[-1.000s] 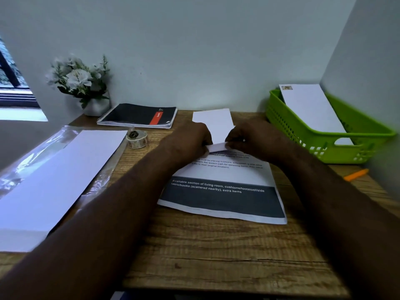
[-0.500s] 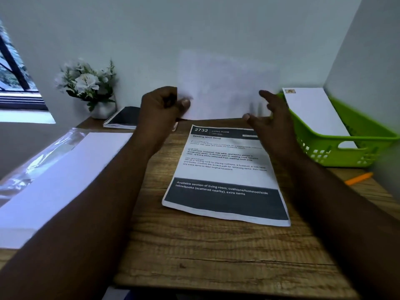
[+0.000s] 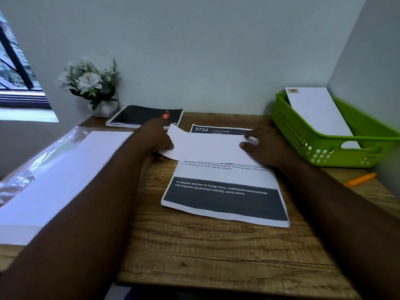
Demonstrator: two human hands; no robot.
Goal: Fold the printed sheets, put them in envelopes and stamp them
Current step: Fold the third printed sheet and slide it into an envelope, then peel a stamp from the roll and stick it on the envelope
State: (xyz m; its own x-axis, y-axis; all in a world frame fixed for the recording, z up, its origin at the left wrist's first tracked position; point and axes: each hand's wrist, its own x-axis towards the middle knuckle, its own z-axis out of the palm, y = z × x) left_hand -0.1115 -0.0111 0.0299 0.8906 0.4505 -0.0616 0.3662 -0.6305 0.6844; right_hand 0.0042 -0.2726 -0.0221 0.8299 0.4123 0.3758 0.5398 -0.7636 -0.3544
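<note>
At the desk's centre, both hands hold a blank white paper (image 3: 207, 148) across the upper half of the printed sheet (image 3: 225, 191). The left hand (image 3: 159, 139) pinches its nine-o'clock end; the right hand (image 3: 262, 148) grips its three-o'clock end, thumb on top.

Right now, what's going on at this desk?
A person is holding a blank white paper with both hands over the upper half of a printed sheet lying on the desk. The left hand pinches its left end, the right hand its right end. Whether it is an envelope or a folded sheet is unclear. One stamped envelope already sits in the green basket. A stack of white envelopes waits at left.
</note>
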